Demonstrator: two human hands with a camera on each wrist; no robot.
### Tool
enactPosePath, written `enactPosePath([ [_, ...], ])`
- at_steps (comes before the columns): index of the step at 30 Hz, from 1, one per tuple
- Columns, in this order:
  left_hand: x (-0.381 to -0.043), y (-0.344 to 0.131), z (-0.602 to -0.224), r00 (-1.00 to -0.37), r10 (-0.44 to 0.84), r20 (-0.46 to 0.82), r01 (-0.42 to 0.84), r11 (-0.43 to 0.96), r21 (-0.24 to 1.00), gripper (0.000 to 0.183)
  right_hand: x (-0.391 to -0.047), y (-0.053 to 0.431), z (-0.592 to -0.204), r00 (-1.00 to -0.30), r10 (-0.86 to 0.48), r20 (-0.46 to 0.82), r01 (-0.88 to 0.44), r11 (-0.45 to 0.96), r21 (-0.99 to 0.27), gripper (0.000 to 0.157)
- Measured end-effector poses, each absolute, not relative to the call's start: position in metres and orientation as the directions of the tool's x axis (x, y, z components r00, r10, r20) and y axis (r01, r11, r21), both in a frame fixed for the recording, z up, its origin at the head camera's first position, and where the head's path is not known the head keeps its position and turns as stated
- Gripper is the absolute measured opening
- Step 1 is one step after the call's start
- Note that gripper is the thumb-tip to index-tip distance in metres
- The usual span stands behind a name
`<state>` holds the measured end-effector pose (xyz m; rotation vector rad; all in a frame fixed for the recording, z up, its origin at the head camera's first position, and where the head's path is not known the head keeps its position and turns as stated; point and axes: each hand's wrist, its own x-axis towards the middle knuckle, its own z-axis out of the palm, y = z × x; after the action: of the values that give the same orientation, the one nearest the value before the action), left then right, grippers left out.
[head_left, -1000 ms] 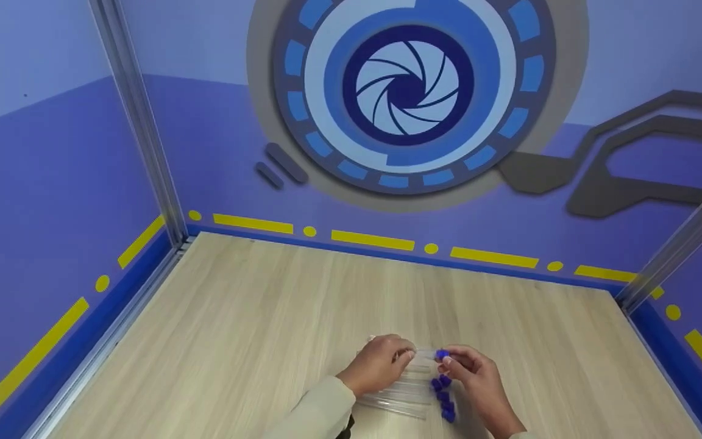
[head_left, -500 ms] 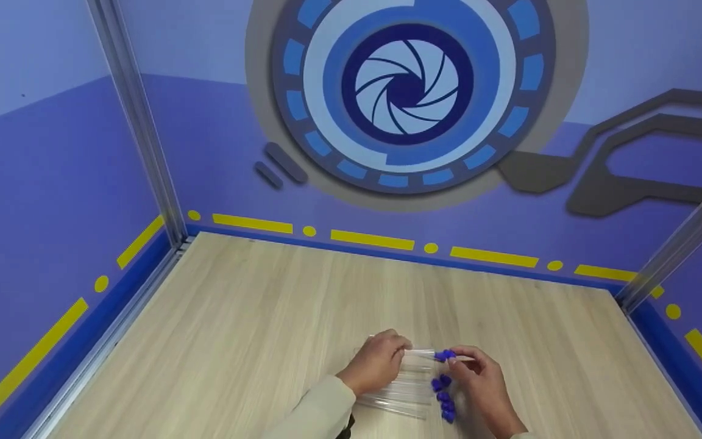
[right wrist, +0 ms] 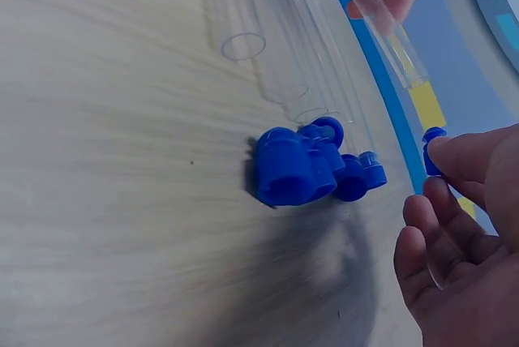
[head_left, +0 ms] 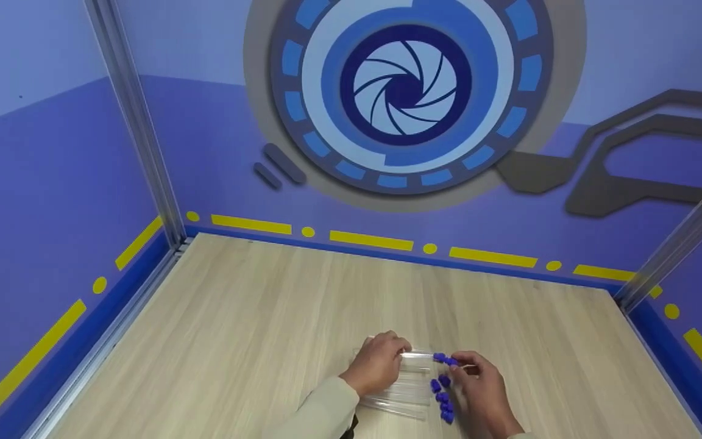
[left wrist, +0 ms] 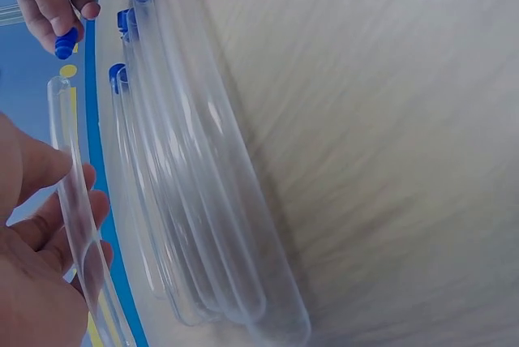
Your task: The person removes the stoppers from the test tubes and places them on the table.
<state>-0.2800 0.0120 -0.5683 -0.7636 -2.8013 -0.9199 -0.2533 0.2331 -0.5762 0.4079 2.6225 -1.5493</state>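
Observation:
My left hand (head_left: 378, 364) holds a clear test tube (left wrist: 64, 124) between thumb and fingers, its open end pointing toward my right hand (head_left: 482, 387). That right hand pinches a small blue stopper (right wrist: 431, 162) between thumb and forefinger. In both wrist views a short gap separates the stopper from the tube's mouth. Below the left hand, several more clear tubes (left wrist: 190, 136) lie side by side on the table. At their open ends sits a cluster of loose blue stoppers (right wrist: 284, 173), just left of the right hand in the head view.
The wood-grain table (head_left: 253, 317) stretches to the back and both sides. A blue printed wall (head_left: 217, 146) stands behind it, with metal corner posts at left (head_left: 138, 128) and right (head_left: 680, 238).
The right hand has shifted slightly toward me with the stopper. The left thumb, visible a second ago in the head view, is now tucked from sight; the left hand otherwise stays nearly in place.

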Motion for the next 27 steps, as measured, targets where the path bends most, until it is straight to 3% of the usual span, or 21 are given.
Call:
enactPosePath([
  [27, -0.281, 0.017, -0.581, -0.891, 0.383, 0.243, 0.453, 0.780, 0.432, 0.021, -0.260, 0.227, -0.594, -0.981, 0.170, -0.097, 0.181, 0.597, -0.782, 0.015],
])
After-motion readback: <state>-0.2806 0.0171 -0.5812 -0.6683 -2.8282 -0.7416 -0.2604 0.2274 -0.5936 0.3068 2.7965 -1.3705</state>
